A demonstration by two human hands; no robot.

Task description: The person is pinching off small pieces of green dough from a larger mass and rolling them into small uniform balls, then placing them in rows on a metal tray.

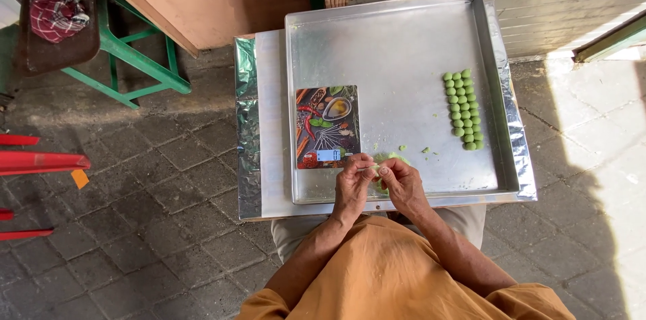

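Over the near edge of the square metal tray [397, 37], the left hand [352, 182] and right hand [402, 182] meet fingertip to fingertip, pinching a small piece of pale green dough [389, 158], just beside the kitchen scale [328, 127], with two rows of green dough balls [463, 110] well apart at the tray's right side.

Both bare forearms reach forward from orange sleeves and converge over the near edge of the counter. The left hand [352, 179] and right hand [402, 182] meet, knuckles up, with fingertips [374, 169] pinched together. The 2 wrists are bent slightly inward.
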